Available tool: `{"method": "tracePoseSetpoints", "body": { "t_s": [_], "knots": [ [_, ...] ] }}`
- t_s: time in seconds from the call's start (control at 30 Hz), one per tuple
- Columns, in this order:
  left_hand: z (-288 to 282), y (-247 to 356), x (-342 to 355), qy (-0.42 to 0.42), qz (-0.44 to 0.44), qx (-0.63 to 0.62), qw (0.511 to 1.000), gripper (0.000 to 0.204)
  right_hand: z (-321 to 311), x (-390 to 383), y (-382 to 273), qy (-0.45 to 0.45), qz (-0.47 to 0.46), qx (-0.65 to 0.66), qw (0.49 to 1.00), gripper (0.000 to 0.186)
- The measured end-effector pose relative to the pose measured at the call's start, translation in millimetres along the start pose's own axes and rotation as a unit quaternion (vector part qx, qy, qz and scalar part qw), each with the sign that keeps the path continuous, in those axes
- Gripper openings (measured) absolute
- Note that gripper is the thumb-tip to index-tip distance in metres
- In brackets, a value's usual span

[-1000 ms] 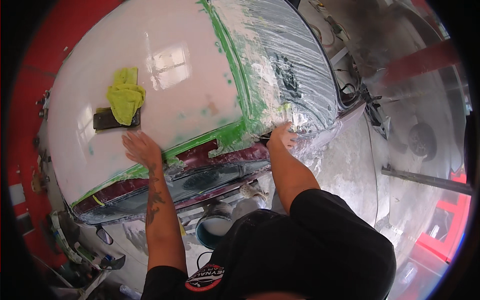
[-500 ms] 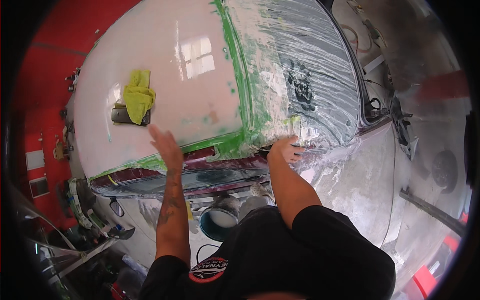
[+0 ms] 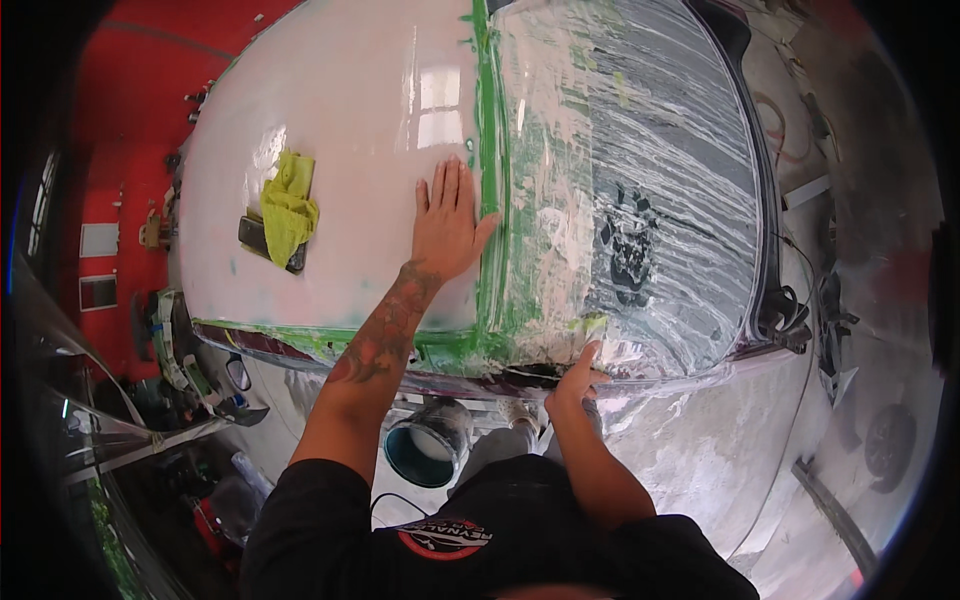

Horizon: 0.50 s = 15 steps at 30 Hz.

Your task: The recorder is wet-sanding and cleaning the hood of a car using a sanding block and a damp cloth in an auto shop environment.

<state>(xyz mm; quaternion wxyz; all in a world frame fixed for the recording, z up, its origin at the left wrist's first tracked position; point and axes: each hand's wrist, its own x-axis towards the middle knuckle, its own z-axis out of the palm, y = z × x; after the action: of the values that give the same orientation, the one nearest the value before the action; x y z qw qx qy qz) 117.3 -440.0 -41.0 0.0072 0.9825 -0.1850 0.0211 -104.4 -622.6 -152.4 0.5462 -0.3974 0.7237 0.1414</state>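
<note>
My left hand (image 3: 446, 222) lies flat, fingers spread, on the glossy white car roof (image 3: 350, 130), just left of a strip of green masking tape (image 3: 489, 150). My right hand (image 3: 576, 375) grips the near roof edge where clear plastic sheeting (image 3: 640, 150) covers the windscreen. A yellow-green cloth (image 3: 288, 205) rests on a dark block (image 3: 258, 238) further left on the roof.
A round bucket with a blue inside (image 3: 428, 445) stands on the floor below the car's side. Red wall and floor (image 3: 130, 90) lie beyond the roof. Metal stands and clutter (image 3: 150, 420) sit at the lower left. Plastic-covered car body (image 3: 720, 440) extends to the right.
My left hand has slid from the near roof edge up and right to the middle of the roof beside the green tape. My right hand stays at the edge.
</note>
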Motion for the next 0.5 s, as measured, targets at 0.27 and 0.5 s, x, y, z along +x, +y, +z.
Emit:
{"method": "tracePoseSetpoints", "body": {
  "t_s": [0.27, 0.5],
  "knots": [
    [-2, -37, 143, 0.022, -0.041, 0.023, 0.999, 0.084, -16, -18, -7, -0.164, 0.008, 0.038, 0.986, 0.135],
    [2, -89, 268, 0.04, -0.1, 0.019, 0.994, 0.087, -21, 11, 13, -0.131, -0.015, -0.037, 0.991, 0.142]
  ]
}}
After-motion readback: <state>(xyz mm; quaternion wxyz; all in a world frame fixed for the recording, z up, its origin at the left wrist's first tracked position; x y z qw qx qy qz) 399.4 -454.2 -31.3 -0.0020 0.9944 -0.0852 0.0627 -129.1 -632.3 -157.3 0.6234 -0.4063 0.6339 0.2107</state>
